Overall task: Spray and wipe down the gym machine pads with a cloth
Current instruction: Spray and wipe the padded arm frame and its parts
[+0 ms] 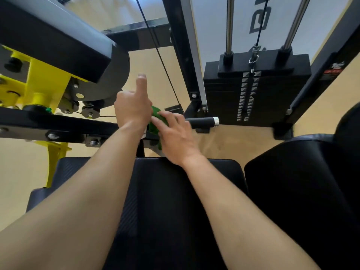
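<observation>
Two hands meet: left hand [132, 108] apparently grips green cloth [155, 112], right fingers [171, 116] straight atop.

Only a green strip of cloth [155, 113] shows between the hands; the rest lies behind the right hand [176, 137]. The left hand [132, 112] turns its back, hiding its fingers and whether they hold anything. A white bit [143, 134] under its wrist cannot be identified. The handle [202, 120] disappears behind the right hand. Far right of the hands, a label [331, 72] is too small to read.
</observation>
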`<state>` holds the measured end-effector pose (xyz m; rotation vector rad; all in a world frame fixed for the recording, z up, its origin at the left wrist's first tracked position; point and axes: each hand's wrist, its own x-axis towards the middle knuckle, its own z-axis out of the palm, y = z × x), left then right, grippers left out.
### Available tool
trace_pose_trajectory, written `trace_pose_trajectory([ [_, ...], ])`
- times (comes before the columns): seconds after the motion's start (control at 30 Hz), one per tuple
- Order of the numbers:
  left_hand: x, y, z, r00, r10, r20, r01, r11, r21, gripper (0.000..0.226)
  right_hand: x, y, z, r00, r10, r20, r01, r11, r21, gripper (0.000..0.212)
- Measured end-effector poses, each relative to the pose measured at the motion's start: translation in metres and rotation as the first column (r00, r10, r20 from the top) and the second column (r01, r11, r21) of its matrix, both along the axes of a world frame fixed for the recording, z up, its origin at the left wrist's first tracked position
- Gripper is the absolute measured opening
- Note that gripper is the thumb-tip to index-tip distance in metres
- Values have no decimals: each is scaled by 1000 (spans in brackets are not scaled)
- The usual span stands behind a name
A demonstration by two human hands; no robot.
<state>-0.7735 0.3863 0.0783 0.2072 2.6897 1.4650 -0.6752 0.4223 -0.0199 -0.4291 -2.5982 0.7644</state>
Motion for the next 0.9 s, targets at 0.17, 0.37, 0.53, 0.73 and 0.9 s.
trace_pose_trajectory([
  [0.17,4,1,-1,1000,9,25,-9,1000,5,69,30,55,-26,934,-351,70,356,932,-66,41],
  [0.37,16,1,-10,999,4,35,-5,1000,5,69,29,56,-20,683,-722,113,636,512,-577,44],
  [0.53,6,-13,-13,999,44,30,-45,998,36,72,13,62,-19,405,-719,564,161,-551,-819,40],
  [0.73,1,-10,-15,989,124,78,-135,980,148,73,-14,1,14,665,-560,494,-254,-792,-555,38],
  [0.9,-1,-8,-13,985,163,51,-169,971,169,74,-22,-17,28,708,-474,524,-138,-820,-555,39],
])
